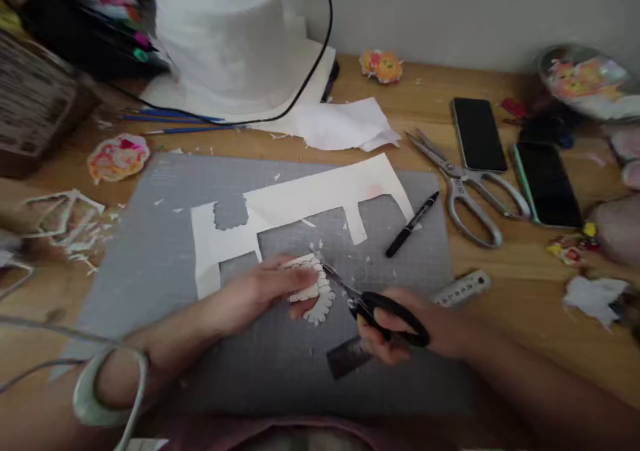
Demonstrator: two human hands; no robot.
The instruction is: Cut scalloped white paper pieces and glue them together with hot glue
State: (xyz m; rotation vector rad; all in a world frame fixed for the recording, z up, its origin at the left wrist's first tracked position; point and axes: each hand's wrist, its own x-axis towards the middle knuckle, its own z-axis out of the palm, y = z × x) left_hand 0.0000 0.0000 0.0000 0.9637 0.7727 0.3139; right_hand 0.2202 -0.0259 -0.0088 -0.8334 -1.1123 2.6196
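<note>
My left hand (pixel 280 284) pinches a small white paper cutout (pixel 320 304) with a scalloped edge and drawn black lines. Black-handled scissors (pixel 395 317) are gripped in my right hand (pixel 395 331), fingers through the loops. Their blades lie against the upper right edge of the cutout; I cannot tell whether they are fully closed. Tiny paper scraps are scattered around the tips. Behind my hands lies a white paper sheet (pixel 310 197) with several pieces cut out of it, resting on the grey cutting mat (pixel 150 237).
A black pen (pixel 413 224), large metal scissors (pixel 465 184) and two phones (pixel 480 134) lie to the right. A steel ruler (pixel 463 289) is partly hidden by my right hand. Paper strips (pixel 65 221) lie left. A black cable (pixel 320 57) runs across the back.
</note>
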